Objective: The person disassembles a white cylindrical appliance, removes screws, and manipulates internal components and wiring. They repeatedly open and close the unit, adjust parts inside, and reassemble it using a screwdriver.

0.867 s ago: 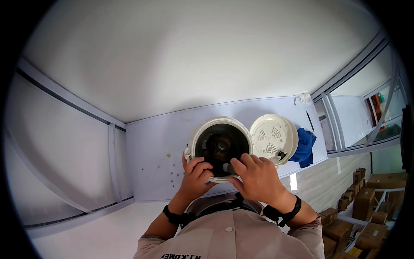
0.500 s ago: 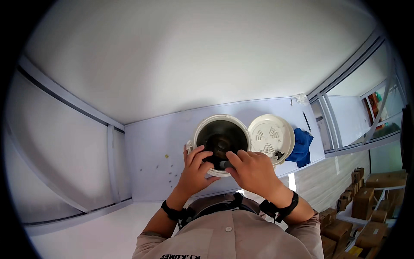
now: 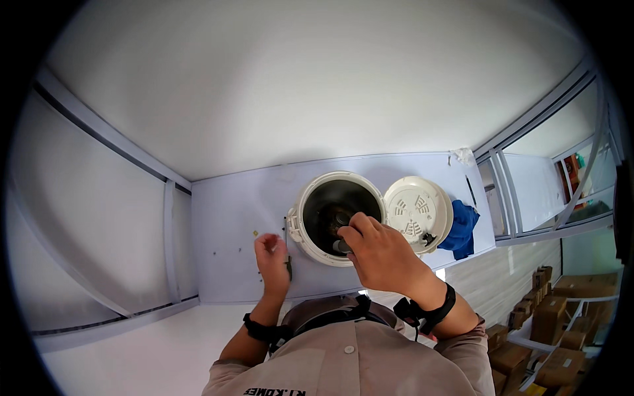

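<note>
A round cream-coloured tub with a dark interior stands on the table, its lid side folded out to the right. My right hand reaches over the tub's near right rim. Its fingers are closed on a short grey cylindrical piece inside the opening. Deeper in, a dark round part shows dimly. My left hand is just left of the tub, low over the table, its fingers curled and smeared. Beside it is a thin dark tool-like object, partly hidden; whether the hand touches it I cannot tell.
Several small bits lie on the pale table at the left, one of them a yellowish piece. A blue cloth, a dark rod and crumpled clear plastic lie right. Cardboard boxes stand beyond the table at the lower right.
My left hand has left the tub's rim and moved left and down to the table beside it. My right hand stays at the tub with the grey piece.
</note>
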Motion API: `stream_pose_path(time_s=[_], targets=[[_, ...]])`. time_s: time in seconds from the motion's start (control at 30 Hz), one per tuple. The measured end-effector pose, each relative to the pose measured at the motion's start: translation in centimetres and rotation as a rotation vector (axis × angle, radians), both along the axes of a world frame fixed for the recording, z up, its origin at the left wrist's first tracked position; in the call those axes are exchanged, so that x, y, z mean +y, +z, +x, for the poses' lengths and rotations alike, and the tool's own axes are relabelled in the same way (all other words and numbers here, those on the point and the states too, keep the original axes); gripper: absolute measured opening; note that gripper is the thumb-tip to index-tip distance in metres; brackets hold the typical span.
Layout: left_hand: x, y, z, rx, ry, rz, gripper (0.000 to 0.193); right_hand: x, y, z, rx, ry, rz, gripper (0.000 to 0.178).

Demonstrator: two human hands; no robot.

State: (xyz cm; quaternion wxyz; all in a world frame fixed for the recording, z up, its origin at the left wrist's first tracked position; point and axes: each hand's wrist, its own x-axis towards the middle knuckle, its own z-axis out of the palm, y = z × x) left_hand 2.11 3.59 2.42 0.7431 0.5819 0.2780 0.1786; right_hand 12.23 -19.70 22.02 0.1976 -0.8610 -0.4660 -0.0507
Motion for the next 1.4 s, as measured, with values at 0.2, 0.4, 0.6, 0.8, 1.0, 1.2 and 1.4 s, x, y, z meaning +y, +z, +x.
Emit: stream_pose_path(time_s=[0.2, 0.4, 0.6, 0.8, 1.0, 1.2, 1.4], targets=[[0.4, 0.9, -0.8, 0.46, -0.503, -0.863, 0.105, 1.0, 0.9, -0.1, 0.012, -0.119, -0.161, 0.037], [-1.6, -1.4, -0.3, 0.444, -0.531, -0.905, 0.113, 1.4, 1.2, -0.2, 0.103, -0.183, -0.196, 0.044], [-3.7, -2.6, 0.1, 0.277, -0.42, -0.952, 0.104, 0.6, -0.4, -0.9, 0.261, -0.015, 0.187, 0.05], [-4.8, -3.2, -0.3, 0.066, -0.396, -1.0, 0.074, 0.1, -3.3, -1.4, 0.3, -0.16, 0.322, 0.048], [-5.1, -5.1, -0.7, -0.01, -0.391, -1.014, 0.067, -0.1, -4.6, -1.7, 0.239, -0.163, 0.444, 0.047], [-5.1, -7.0, -1.4, -0.152, -0.402, -1.032, 0.053, -1.0, -6.1, -1.9, 0.338, -0.258, 0.606, 0.052], [-4.8, -2.6, -0.6, -0.045, -0.42, -0.85, 0.046, -1.1, -8.3, -2.0, 0.334, -0.259, 0.735, 0.063]])
